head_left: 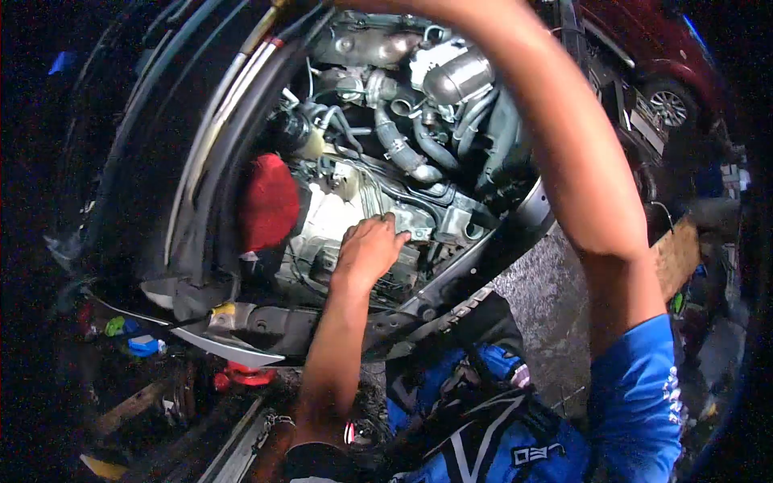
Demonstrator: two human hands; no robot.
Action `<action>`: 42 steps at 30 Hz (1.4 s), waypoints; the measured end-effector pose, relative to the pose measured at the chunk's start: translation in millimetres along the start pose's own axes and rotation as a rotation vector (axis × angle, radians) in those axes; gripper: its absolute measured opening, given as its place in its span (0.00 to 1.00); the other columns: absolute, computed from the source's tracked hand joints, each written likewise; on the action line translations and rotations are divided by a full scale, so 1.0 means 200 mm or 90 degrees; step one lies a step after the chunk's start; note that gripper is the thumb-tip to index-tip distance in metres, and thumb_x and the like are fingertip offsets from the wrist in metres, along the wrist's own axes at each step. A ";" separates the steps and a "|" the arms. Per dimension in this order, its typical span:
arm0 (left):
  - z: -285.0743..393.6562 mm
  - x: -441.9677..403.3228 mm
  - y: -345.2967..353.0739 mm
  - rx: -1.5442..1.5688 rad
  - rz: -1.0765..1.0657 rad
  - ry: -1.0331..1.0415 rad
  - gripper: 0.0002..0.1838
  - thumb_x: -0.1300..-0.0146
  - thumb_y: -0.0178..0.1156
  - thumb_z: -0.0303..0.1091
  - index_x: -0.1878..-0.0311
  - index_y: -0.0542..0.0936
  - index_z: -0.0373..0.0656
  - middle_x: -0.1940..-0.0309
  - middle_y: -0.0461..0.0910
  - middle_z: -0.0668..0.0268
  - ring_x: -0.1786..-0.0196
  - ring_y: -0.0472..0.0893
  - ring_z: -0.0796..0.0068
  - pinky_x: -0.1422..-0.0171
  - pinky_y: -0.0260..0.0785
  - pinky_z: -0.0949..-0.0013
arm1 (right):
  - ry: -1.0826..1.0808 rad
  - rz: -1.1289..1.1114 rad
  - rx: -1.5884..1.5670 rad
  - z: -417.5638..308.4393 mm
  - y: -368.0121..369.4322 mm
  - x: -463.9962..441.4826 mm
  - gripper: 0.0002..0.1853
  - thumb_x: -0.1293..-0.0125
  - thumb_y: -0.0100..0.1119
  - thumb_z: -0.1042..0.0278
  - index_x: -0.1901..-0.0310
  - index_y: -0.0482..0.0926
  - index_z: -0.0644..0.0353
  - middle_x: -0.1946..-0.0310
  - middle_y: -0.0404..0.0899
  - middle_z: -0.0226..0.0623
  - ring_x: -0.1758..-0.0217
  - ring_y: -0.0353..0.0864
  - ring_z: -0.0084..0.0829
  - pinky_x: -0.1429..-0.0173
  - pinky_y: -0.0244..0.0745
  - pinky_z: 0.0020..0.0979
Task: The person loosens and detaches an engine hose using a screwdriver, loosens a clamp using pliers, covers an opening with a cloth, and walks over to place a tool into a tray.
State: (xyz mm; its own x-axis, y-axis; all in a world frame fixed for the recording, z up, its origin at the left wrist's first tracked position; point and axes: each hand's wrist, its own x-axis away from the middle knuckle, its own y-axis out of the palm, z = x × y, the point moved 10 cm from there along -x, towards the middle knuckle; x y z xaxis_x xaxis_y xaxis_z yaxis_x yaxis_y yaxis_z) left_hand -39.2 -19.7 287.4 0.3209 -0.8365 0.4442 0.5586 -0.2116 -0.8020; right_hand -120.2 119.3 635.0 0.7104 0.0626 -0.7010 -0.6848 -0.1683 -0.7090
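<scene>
My left hand [370, 251] rests palm down among the parts at the near side of a car's engine bay. Its fingers are a little apart, the thumb toward the right, and I see nothing gripped in them. Beside the fingers run thin metal pipes [372, 193], with a brightly lit pale surface [334, 213] to the left. My right arm [576, 153] stretches over the right side of the bay to the top edge, where its hand is cut off from view. Farther in are ribbed hoses [393, 143] and a rounded metal cover [459, 78].
A red cloth [270, 201] lies at the bay's left side. The car's front edge [475, 274] runs between my body and the engine. A wooden board [678, 256] stands at the right; a red car [652, 48] is beyond. A red object [243, 375] sits lower left.
</scene>
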 end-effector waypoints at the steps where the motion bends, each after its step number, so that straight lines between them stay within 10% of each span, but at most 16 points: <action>1: -0.01 0.00 0.00 -0.008 0.013 0.006 0.23 0.28 0.56 0.52 0.49 0.80 0.38 0.54 0.83 0.46 0.48 0.82 0.42 0.42 0.74 0.47 | 0.009 -0.029 -0.091 -0.04 -0.12 0.17 0.20 0.26 0.54 0.60 0.41 0.77 0.66 0.43 0.79 0.54 0.35 0.73 0.53 0.32 0.68 0.52; 7: -0.03 -0.03 -0.03 0.033 0.038 -0.011 0.26 0.30 0.60 0.53 0.46 0.79 0.37 0.54 0.84 0.46 0.50 0.83 0.43 0.45 0.74 0.49 | 0.087 -0.433 -1.054 -0.34 -0.50 1.64 0.14 0.24 0.56 0.63 0.54 0.83 0.67 0.57 0.85 0.49 0.52 0.84 0.49 0.46 0.79 0.44; 10: -0.02 -0.06 -0.08 0.130 0.014 -0.034 0.28 0.30 0.58 0.56 0.45 0.80 0.37 0.52 0.85 0.47 0.50 0.84 0.46 0.43 0.74 0.52 | 0.615 -0.882 -0.879 -0.62 -0.14 2.50 0.16 0.22 0.55 0.57 0.48 0.83 0.62 0.59 0.85 0.50 0.55 0.85 0.45 0.47 0.78 0.40; 13: 0.00 -0.15 -0.10 0.157 -0.085 -0.087 0.31 0.29 0.56 0.59 0.45 0.81 0.36 0.51 0.85 0.47 0.48 0.85 0.50 0.40 0.73 0.56 | 0.802 -0.621 -0.665 -0.62 0.20 2.84 0.23 0.26 0.59 0.49 0.46 0.82 0.63 0.45 0.83 0.51 0.37 0.79 0.50 0.30 0.70 0.43; 17: -0.01 -0.57 -0.05 0.189 -0.106 0.006 0.32 0.29 0.55 0.61 0.57 0.83 0.34 0.64 0.85 0.55 0.59 0.84 0.63 0.52 0.75 0.60 | 0.601 -0.382 -0.453 -0.43 0.59 2.73 0.21 0.32 0.63 0.68 0.38 0.78 0.59 0.44 0.80 0.49 0.40 0.77 0.44 0.37 0.72 0.44; 22: -0.50 -1.06 0.54 0.425 -0.286 -0.186 0.30 0.31 0.57 0.64 0.63 0.84 0.41 0.70 0.84 0.67 0.70 0.81 0.78 0.67 0.71 0.73 | 0.738 -0.127 -0.264 -0.06 0.98 2.55 0.32 0.36 0.66 0.63 0.34 0.70 0.70 0.40 0.71 0.58 0.42 0.72 0.61 0.35 0.68 0.49; 26: -0.68 -1.31 0.51 0.263 0.133 -0.225 0.46 0.34 0.53 0.70 0.57 0.82 0.21 0.56 0.82 0.33 0.44 0.82 0.39 0.37 0.71 0.51 | 0.828 -0.137 -0.167 0.13 1.28 2.56 0.35 0.33 0.60 0.55 0.31 0.65 0.69 0.36 0.70 0.57 0.35 0.72 0.57 0.34 0.72 0.52; 31: -0.79 -1.37 0.37 0.333 0.355 -0.371 0.42 0.30 0.49 0.68 0.52 0.83 0.27 0.52 0.83 0.37 0.45 0.82 0.42 0.38 0.70 0.51 | 0.872 -0.141 -0.196 0.39 1.64 2.64 0.45 0.41 0.70 0.62 0.27 0.58 0.74 0.28 0.61 0.67 0.24 0.59 0.61 0.19 0.56 0.46; 38: -0.77 -1.67 0.49 0.622 0.326 -0.170 0.19 0.41 0.74 0.43 0.58 0.84 0.35 0.61 0.84 0.64 0.61 0.81 0.72 0.51 0.73 0.65 | 0.838 -0.210 -0.190 0.55 1.86 2.73 0.37 0.48 0.75 0.66 0.37 0.70 0.69 0.41 0.75 0.60 0.34 0.73 0.57 0.27 0.67 0.46; 42: -0.79 -1.76 0.62 0.803 0.240 -0.260 0.23 0.44 0.75 0.39 0.49 0.83 0.35 0.57 0.84 0.62 0.62 0.81 0.70 0.53 0.75 0.64 | 0.840 -0.340 -0.282 0.64 1.93 2.74 0.41 0.56 0.80 0.59 0.40 0.73 0.67 0.44 0.80 0.56 0.39 0.78 0.53 0.31 0.72 0.44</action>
State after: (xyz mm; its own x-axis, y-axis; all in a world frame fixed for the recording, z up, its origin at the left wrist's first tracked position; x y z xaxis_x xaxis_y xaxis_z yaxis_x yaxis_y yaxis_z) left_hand -204.6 169.0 -31.8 0.6829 -0.4881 0.5435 0.6273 0.7731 -0.0940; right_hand -15.9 214.2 -32.4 0.6523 -0.6601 0.3725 -0.3705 -0.7064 -0.6030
